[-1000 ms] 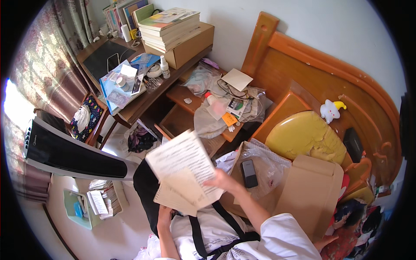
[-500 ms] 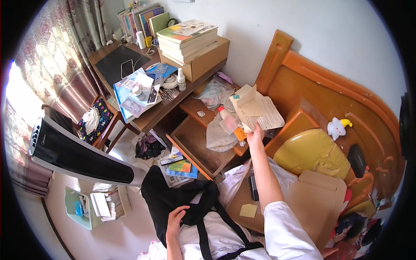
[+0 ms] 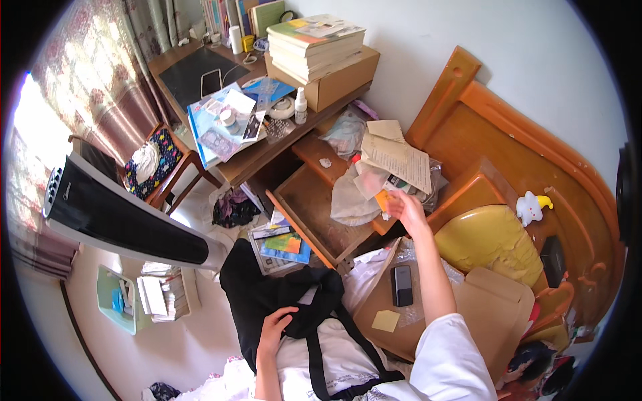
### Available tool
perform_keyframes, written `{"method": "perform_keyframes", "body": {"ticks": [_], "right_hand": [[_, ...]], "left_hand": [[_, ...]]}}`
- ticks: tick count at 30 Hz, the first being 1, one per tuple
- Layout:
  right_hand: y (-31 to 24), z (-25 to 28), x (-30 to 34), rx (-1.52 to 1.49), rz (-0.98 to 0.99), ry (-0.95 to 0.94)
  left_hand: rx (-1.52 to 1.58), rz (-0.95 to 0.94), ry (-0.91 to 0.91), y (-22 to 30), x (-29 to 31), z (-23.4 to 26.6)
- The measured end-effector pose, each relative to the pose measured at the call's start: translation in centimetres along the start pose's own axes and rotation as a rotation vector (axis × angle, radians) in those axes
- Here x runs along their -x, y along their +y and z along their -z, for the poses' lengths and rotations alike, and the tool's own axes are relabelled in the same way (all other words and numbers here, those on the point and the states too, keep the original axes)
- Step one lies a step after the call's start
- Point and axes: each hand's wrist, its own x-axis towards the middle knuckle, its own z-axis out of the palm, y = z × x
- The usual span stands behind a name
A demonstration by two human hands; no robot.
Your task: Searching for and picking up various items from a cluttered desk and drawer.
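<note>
My right hand (image 3: 407, 212) reaches out over the cluttered small cabinet beside the bed, fingers apart and holding nothing. Just beyond its fingertips are a small orange card (image 3: 382, 199) and a crumpled pale cloth bag (image 3: 351, 202); whether they touch is hard to tell. Handwritten paper sheets (image 3: 400, 162) lie on the pile past the hand, over plastic bags. My left hand (image 3: 275, 331) rests on a black cloth item (image 3: 257, 301) on my lap, its fingers stretched out.
An open wooden drawer (image 3: 309, 212) juts out left of the pile. On an open cardboard box (image 3: 491, 311) are a black phone-like device (image 3: 402, 286) and a yellow note (image 3: 385, 321). A tower fan (image 3: 127, 220) leans across the left; a desk (image 3: 257, 160) holds stacked books (image 3: 313, 50).
My right hand has let go of the paper sheets, which now lie on the pile, and has drawn back slightly. The view has shifted a little; my left hand stays on the black cloth.
</note>
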Motion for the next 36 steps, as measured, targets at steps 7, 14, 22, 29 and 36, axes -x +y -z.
{"method": "perform_keyframes", "body": {"ticks": [7, 14, 22, 29, 36], "right_hand": [[6.4, -1.6, 14.4, 0.21, -0.017, -0.035], [5.1, 2.1, 24.9, 0.813, 0.159, 0.351], [-1.6, 16.2, 45.0, 1.947, -0.025, 1.327], [-0.9, 22.0, 52.1, 1.681, -0.45, 1.637], [-4.7, 13.4, 47.5, 1.374, -0.582, 1.569]], "left_hand": [[0.055, -0.127, -0.045, -1.3, -0.3, 0.0], [0.033, -0.18, 0.038, -1.2, 0.0, -0.1], [0.08, -0.168, 0.012, -1.1, -0.8, -0.9], [0.085, -0.157, -0.006, -2.6, -1.1, 0.6], [0.122, -0.139, -0.037, -2.3, -1.2, 1.4]]}}
